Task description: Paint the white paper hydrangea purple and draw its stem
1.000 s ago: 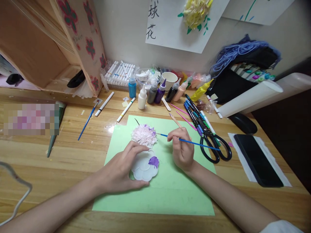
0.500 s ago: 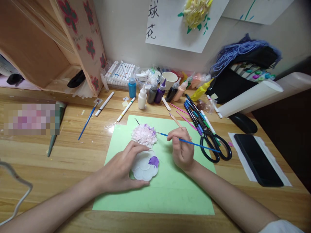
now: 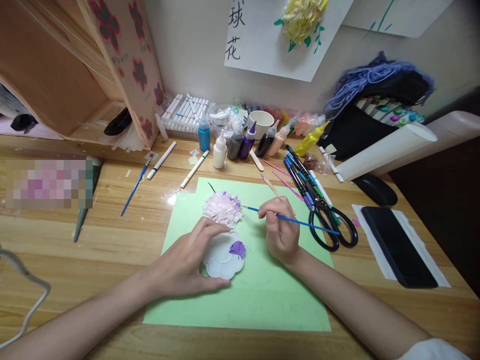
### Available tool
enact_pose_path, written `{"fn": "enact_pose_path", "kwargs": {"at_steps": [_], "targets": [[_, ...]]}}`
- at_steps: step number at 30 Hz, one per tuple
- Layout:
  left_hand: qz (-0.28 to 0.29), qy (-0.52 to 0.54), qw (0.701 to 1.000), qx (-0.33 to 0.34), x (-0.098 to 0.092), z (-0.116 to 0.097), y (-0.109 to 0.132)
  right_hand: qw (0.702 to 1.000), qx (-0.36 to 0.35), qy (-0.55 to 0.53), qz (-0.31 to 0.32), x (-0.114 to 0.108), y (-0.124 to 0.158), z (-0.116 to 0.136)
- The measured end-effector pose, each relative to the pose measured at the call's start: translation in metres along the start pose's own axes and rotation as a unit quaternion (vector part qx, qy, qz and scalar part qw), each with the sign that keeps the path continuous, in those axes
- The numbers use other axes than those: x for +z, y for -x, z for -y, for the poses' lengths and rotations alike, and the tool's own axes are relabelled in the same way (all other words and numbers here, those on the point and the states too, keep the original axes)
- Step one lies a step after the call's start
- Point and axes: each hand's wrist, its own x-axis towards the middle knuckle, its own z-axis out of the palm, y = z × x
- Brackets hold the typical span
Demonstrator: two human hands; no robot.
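Observation:
My left hand (image 3: pixel 191 257) grips the rim of a white flower-shaped paint palette (image 3: pixel 221 267), thumb at the near side and fingers at the far side. Purple paint (image 3: pixel 237 249) sits in one of its wells on the right. Just beyond lies a pale pink ruffled paper flower (image 3: pixel 221 210) with purple on its upper and right petals. In my right hand (image 3: pixel 281 227) is a thin blue paintbrush (image 3: pixel 309 224), pinched near its front. The brush tip is at the flower's right edge; whether it touches is unclear. Green paper (image 3: pixel 277 305) lies under all of these.
Paint bottles (image 3: pixel 246 144) and a paper cup (image 3: pixel 261 120) stand along the back. To the right are black scissors (image 3: pixel 333 227), pens (image 3: pixel 298 180) and a phone (image 3: pixel 399 247). Another blue brush (image 3: pixel 134 190) and markers (image 3: pixel 162 160) lie at left.

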Motion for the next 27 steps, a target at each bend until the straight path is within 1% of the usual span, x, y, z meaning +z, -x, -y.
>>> {"fn": "enact_pose_path", "kwargs": {"at_steps": [3,6,13,15,21,27], "targets": [[-0.001,0.005,1.000,-0.004,-0.0002,-0.0006,-0.0004,1.000,0.004,0.012,0.023,0.0000,-0.0009,0.0009],[0.000,0.005,1.000,-0.005,-0.0001,-0.0004,-0.0009,0.999,0.004,0.021,0.031,0.0002,-0.0022,0.0019],[0.003,-0.001,1.000,0.003,0.0004,0.0007,-0.0004,1.000,-0.001,0.000,-0.001,-0.0004,-0.0013,0.0009],[0.000,0.001,1.000,0.000,0.0003,0.0005,0.0000,1.000,-0.005,-0.002,0.000,-0.0005,-0.0007,0.0005],[-0.005,0.006,1.000,0.001,-0.0001,-0.0003,-0.0003,0.999,-0.005,0.019,0.030,0.0000,-0.0016,0.0013],[-0.004,0.003,1.000,0.003,0.0001,-0.0004,-0.0007,1.000,-0.007,0.004,0.004,-0.0005,-0.0011,0.0007]]}}
